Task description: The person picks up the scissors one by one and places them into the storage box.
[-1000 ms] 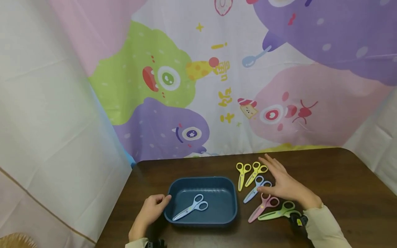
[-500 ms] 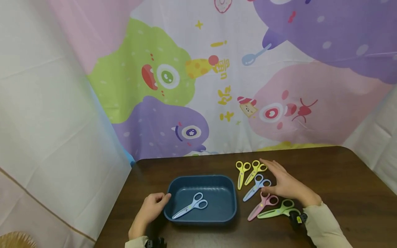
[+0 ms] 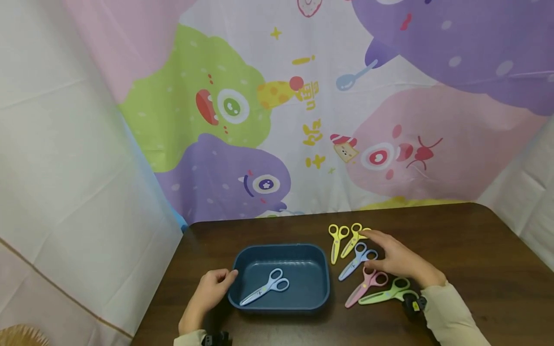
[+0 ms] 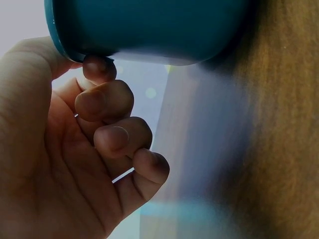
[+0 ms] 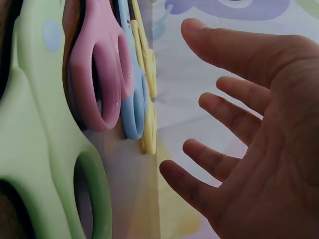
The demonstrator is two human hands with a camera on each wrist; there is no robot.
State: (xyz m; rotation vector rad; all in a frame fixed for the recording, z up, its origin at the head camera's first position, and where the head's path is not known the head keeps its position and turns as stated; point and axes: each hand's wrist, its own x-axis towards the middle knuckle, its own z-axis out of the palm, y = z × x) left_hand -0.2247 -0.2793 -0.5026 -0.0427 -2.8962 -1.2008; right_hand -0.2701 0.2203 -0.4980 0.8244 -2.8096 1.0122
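Note:
My left hand (image 3: 209, 293) pinches the left rim of a dark blue tray (image 3: 307, 283) between thumb and index finger; the other fingers curl loosely beneath. Inside the tray lies a pair of light blue scissors (image 3: 265, 289). My right hand (image 3: 402, 259) hovers over the loose scissors with fingers spread, holding nothing. Around and under it lie yellow scissors (image 3: 335, 242), a second yellow pair (image 3: 350, 245) partly covered by the fingertips, blue scissors (image 3: 356, 264), pink scissors (image 3: 361, 292) and green scissors (image 3: 385, 295). In the right wrist view the green scissors (image 5: 35, 119) are closest to the camera.
The dark brown table (image 3: 459, 240) carries the tray and scissors. Behind it hangs a cartoon-printed curtain (image 3: 303, 192), with a white cloth (image 3: 99, 192) at the left. Part of a round woven object (image 3: 23, 336) shows at the lower left corner.
The fingers of my right hand have lowered slightly towards the yellow and blue scissors. My left hand keeps its hold on the tray, and the scissors have not moved.

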